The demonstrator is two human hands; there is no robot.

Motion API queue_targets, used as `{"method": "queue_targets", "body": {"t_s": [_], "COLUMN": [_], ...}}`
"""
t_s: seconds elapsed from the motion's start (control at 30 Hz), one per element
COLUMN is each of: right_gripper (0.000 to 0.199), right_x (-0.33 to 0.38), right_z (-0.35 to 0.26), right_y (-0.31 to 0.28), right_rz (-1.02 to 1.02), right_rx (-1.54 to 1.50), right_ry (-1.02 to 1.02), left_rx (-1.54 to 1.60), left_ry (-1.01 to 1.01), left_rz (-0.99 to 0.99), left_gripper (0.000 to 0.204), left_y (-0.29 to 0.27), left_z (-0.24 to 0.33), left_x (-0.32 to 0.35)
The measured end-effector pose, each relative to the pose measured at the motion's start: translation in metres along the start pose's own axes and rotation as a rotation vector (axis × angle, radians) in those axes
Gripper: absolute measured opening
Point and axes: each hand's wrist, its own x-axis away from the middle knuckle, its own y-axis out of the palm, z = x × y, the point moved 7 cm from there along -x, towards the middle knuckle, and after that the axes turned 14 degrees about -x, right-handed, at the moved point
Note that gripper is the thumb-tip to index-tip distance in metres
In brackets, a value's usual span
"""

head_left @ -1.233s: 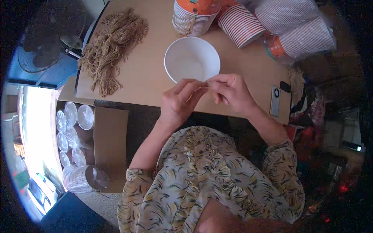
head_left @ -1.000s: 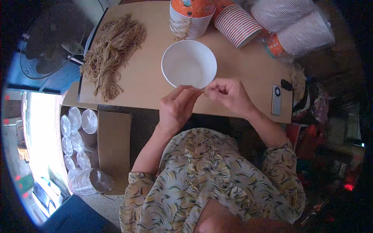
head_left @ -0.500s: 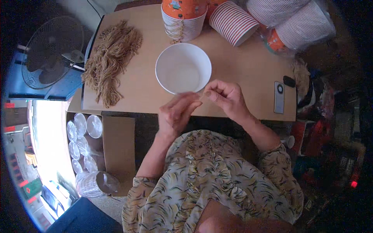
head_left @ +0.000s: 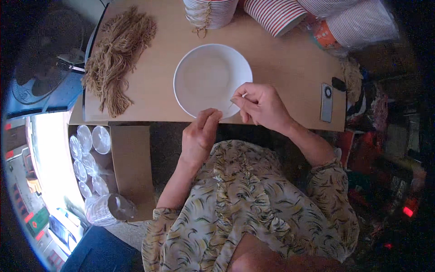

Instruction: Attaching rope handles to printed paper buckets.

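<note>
A white paper bucket [head_left: 206, 75] stands with its mouth up near the table's front edge. At its near rim is my left hand [head_left: 199, 137], closed with the fingertips pressed together; whatever they pinch is too small to name. My right hand [head_left: 263, 106] is at the bucket's right rim, thumb and forefinger pinched. A thin pale strand seems to hang from those fingertips, but its kind is unclear. Beyond the bucket, a stack of paper buckets [head_left: 217, 16] has tan cords dangling down its side.
A bundle of tan twine cords [head_left: 118, 56] lies at the left of the table [head_left: 156, 93]. Striped bucket stacks [head_left: 274, 17] lie at the back right, some plastic-wrapped. A phone [head_left: 326, 102] lies at the right edge. Below left, an open carton [head_left: 131, 170] holds clear plastic-wrapped stacks.
My hands have moved apart, the left lower and the right up against the bucket's right rim. The view has shifted, so the table's things appear higher.
</note>
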Motion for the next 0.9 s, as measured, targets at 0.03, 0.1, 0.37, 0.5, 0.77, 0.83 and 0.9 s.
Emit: {"method": "queue_targets", "body": {"t_s": [0.03,0.1,0.37,0.5,0.77,0.83,0.9], "right_gripper": [0.011,0.011,0.013,0.014,0.014,0.014,0.014], "right_x": [0.001,0.002,0.001,-0.001,-0.002,-0.002,-0.002], "right_z": [0.001,-0.003,-0.008,-0.01,-0.007,-0.006,-0.005], "right_y": [0.0,0.003,0.015,0.019,0.022,0.02,0.02], "right_rz": [0.014,-0.024,-0.107,-0.122,-0.132,-0.113,-0.118], "right_rx": [-0.006,0.039,0.201,0.279,0.337,0.357,0.352], "right_ry": [0.003,-0.025,-0.038,-0.031,-0.051,-0.054,-0.019], "left_rx": [0.021,0.042,0.093,0.088,0.136,0.141,0.144], "left_ry": [0.019,0.03,0.017,0.009,-0.018,-0.013,-0.008], "left_rz": [0.006,0.012,-0.008,-0.007,-0.016,-0.001,0.012], "left_gripper": [0.025,0.025,0.025,0.024,0.026,0.026,0.026], "left_y": [0.001,0.003,0.006,0.007,0.004,0.006,0.007], "left_z": [0.001,0.001,0.001,-0.001,-0.001,-0.001,-0.002], "left_x": [0.002,0.006,0.012,0.013,0.014,0.014,0.015]}}
